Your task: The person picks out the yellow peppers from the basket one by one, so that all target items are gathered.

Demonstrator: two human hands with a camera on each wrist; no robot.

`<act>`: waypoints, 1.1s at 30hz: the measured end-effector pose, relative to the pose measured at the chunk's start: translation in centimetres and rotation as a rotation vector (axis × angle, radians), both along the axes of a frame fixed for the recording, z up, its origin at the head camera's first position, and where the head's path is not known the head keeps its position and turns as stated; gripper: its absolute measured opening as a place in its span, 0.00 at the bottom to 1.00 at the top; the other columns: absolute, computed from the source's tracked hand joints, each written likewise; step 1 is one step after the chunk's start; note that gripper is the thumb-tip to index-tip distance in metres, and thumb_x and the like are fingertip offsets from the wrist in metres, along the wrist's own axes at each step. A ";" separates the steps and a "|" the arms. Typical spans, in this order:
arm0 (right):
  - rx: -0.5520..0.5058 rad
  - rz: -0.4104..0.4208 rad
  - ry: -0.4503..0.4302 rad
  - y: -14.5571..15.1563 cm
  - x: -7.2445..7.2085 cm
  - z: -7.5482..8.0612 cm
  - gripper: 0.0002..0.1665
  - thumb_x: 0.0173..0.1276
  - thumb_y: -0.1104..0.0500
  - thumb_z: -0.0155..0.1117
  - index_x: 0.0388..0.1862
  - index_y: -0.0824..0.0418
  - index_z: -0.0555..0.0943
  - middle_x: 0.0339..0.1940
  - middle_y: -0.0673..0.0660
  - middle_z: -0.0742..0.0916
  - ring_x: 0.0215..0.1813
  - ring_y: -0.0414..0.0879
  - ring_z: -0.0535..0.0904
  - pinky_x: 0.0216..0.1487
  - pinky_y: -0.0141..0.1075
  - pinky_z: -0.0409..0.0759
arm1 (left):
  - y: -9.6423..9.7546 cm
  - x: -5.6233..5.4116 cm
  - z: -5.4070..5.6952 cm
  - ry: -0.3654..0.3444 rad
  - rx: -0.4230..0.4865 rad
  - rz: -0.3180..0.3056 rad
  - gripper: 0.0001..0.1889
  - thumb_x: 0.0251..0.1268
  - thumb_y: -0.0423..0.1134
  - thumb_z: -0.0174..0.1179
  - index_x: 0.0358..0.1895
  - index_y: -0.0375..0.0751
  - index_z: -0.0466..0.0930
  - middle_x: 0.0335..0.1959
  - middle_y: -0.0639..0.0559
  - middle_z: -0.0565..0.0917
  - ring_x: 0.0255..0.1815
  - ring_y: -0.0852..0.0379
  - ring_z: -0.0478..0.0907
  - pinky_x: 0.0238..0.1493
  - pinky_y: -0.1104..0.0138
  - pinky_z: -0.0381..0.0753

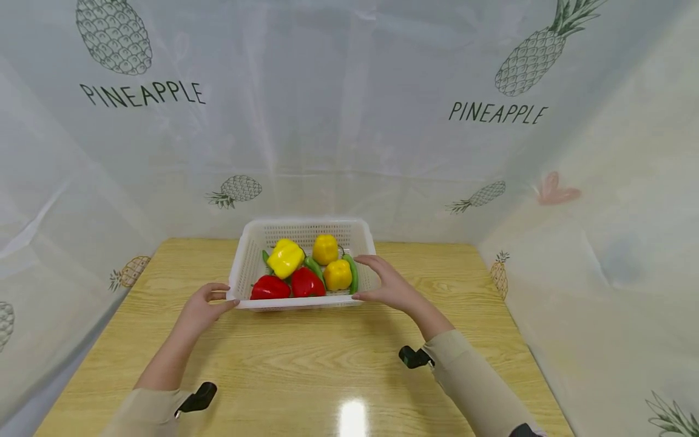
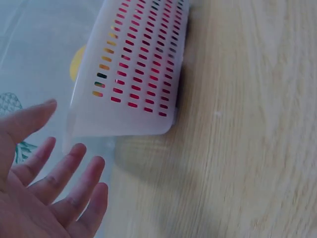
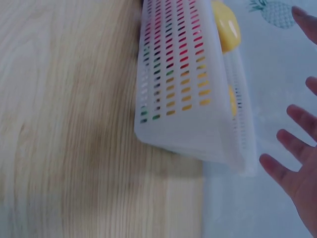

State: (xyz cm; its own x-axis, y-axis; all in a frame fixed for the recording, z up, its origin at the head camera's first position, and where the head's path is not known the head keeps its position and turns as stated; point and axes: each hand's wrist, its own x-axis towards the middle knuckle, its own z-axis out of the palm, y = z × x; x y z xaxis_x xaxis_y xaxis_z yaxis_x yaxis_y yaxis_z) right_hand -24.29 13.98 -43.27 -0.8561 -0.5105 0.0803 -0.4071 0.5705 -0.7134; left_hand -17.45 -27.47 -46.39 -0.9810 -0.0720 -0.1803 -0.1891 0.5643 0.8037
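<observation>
A white perforated plastic basket (image 1: 300,304) stands at the far side of the table. In it lie a bright yellow bell pepper (image 1: 286,258), two deeper yellow ones, two red bell peppers (image 1: 308,283) and long green peppers (image 1: 353,273). My left hand (image 1: 201,309) is at the basket's front left corner, thumb and fingers spread; the left wrist view has its fingers (image 2: 74,151) just off the end wall. At the right end, my right hand (image 1: 389,284) overlaps the rim in the head view. Its fingers (image 3: 292,144) are spread beside the basket in the right wrist view.
The wood-grain table (image 1: 306,358) extends from the basket toward me. A pale curtain (image 1: 349,139) printed with pineapples hangs behind the table and along both sides. Black wrist devices (image 1: 199,397) sit at both sleeve cuffs.
</observation>
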 end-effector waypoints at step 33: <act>0.165 0.063 -0.184 -4.4 -5.8 -0.9 0.43 0.55 0.58 0.77 0.69 0.57 0.70 0.71 0.57 0.70 0.72 0.55 0.61 0.71 0.53 0.58 | 0.7 -0.7 -0.9 -0.154 0.436 0.154 0.19 0.65 0.38 0.66 0.53 0.40 0.68 0.30 0.57 0.85 0.31 0.58 0.82 0.34 0.63 0.83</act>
State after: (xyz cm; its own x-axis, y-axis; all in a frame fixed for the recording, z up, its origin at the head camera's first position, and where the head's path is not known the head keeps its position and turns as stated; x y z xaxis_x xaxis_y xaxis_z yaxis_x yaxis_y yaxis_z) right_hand -30.10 9.63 -44.16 -0.8145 -0.5568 -0.1633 -0.3174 0.6631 -0.6779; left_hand -18.14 -26.72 -47.33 -0.9243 -0.0993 -0.3684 -0.3795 0.1379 0.9149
